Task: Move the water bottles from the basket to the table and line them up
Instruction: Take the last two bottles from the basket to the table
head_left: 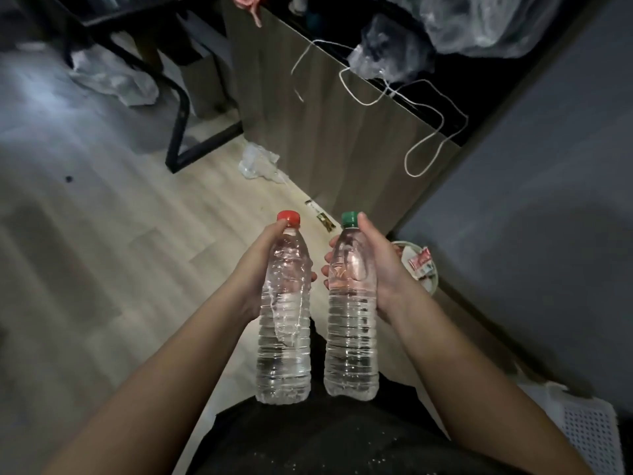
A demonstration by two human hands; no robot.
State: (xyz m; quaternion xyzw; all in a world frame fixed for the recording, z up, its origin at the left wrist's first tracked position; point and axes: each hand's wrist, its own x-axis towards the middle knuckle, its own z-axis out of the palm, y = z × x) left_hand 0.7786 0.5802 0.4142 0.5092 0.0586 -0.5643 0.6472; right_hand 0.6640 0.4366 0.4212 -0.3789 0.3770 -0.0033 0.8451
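Observation:
I hold two clear plastic water bottles upright in front of me, side by side and a little apart. My left hand [255,269] is wrapped around the upper part of the bottle with the red cap [284,337]. My right hand [380,269] grips the upper part of the bottle with the green cap [351,341]. Both bottles hang in the air above the floor and my dark clothing. A white perforated basket [589,430] shows at the lower right corner; its inside is out of view. The dark table top [455,108] lies ahead at the upper right.
A wood-panelled table side [325,132] stands ahead with a white cord [424,142] hanging over it. Clear plastic bags [479,25] lie on the table. A small bin with wrappers [421,269] sits by the grey wall. Crumpled plastic [257,162] lies on the floor near a black frame [181,108].

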